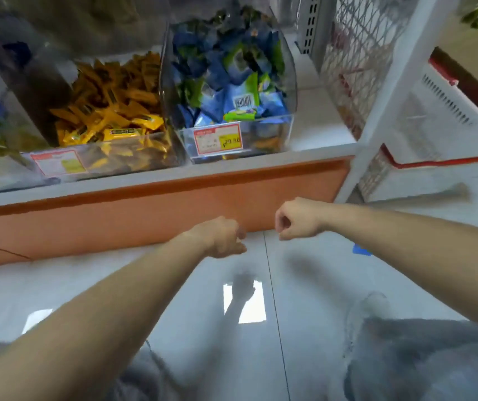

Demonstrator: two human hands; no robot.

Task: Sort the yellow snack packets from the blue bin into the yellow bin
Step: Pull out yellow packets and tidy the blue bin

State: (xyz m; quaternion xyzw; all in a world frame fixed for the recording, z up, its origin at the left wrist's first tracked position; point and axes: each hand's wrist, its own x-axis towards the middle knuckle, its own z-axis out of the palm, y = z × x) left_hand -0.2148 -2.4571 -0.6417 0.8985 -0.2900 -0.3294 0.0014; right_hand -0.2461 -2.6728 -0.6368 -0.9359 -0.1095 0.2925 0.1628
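Two clear plastic bins stand side by side on a white shelf. The yellow bin (156, 153), on the left, is heaped with yellow snack packets (110, 111). The blue bin (288, 91), on the right, holds blue and green packets (226, 82), and a yellowish packet (266, 141) shows through its lower front wall. My left hand (223, 237) and my right hand (295, 218) hang below the shelf, in front of its orange base. Both have curled fingers and hold nothing.
Price labels (217, 139) are stuck on both bin fronts. A white wire rack (356, 47) and a white post (382, 102) stand right of the blue bin, with a red-trimmed white crate (434, 117) behind. An orange plinth (156, 215) runs under the shelf. Grey glossy floor tiles lie below.
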